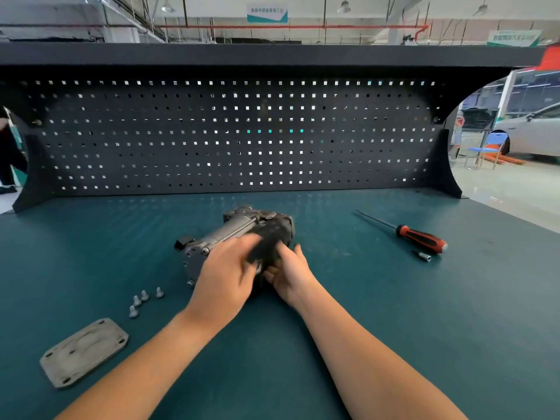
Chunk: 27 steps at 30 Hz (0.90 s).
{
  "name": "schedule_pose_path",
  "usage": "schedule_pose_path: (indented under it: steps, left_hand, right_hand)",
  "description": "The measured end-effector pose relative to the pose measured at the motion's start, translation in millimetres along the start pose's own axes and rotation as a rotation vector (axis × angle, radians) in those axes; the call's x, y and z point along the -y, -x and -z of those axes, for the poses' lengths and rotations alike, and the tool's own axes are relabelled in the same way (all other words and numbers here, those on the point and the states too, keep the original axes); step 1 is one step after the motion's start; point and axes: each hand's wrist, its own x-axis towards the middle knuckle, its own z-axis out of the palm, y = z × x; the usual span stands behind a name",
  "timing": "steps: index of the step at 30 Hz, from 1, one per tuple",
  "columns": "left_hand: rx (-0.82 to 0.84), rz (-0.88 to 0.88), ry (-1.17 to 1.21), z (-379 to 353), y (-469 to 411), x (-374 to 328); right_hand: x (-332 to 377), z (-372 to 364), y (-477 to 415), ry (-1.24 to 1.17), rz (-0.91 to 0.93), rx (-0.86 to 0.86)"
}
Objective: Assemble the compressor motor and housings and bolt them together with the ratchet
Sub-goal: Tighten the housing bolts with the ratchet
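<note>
- one compressor (239, 234) lies on its side at the middle of the bench (378, 313), with its grey housing (197, 256) to the left and its black motor (275, 234) to the right.
- both of the person's hands are at the near end of the motor.
- the left hand (224, 277) lies over the motor's top from the left, fingers spread on the black casing. it is blurred, so i cannot tell whether it grips or only rests there.
- the right hand (291, 274) cups the motor from the right and below, holding it with fingers curled up against its side.
- four bolts (145, 300) stand upright in a loose cluster on the bench, left of the left wrist and near the housing.
- one flat plate (85, 351) with a hole at each corner lies at the front left, apart from the bolts.
- one screwdriver (406, 233) with a red and black handle lies well right of the compressor, its tip pointing back and left.
- one small socket (422, 256) lies just beside that handle.
- one pegboard (230, 134) stands along the back of the bench.
</note>
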Motion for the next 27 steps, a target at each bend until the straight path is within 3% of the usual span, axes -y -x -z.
schedule_pose_path:
  steps: [2, 3, 6, 9, 12, 15, 18, 22, 27]
  left_hand:
    - [0.201, -0.444, -0.336, 3, 0, 10]
    - [0.250, -0.506, -0.408, 4, 0, 12]
    - [0.237, -0.338, -0.293, 7, 4, 13]
    - [0.174, -0.284, -0.210, 7, 9, 19]
    - [0.150, -0.189, -0.131, 4, 8, 18]
    - [0.092, -0.033, -0.019, 4, 9, 14]
    - [0.072, 0.063, 0.063, 1, 15, 11]
    - [0.030, 0.229, 0.136, -5, 20, 11]
    - [-0.077, 0.416, 0.259, -5, 16, 4]
  right_hand:
    - [5, 2, 6, 0.062, -0.014, -0.010]
    - [7, 2, 9, 0.109, -0.020, -0.013]
    - [7, 6, 10, 0.208, 0.011, 0.003]
    - [8, 10, 5, 0.371, 0.084, -0.013]
    - [19, 18, 3, 0.713, 0.177, -0.087]
    - [33, 22, 8, 0.837, 0.203, -0.119]
    - [38, 31, 9, 1.045, 0.237, -0.263]
    - [31, 19, 12, 0.874, 0.237, -0.210]
    - [23, -9, 9, 1.085, 0.311, -0.188]
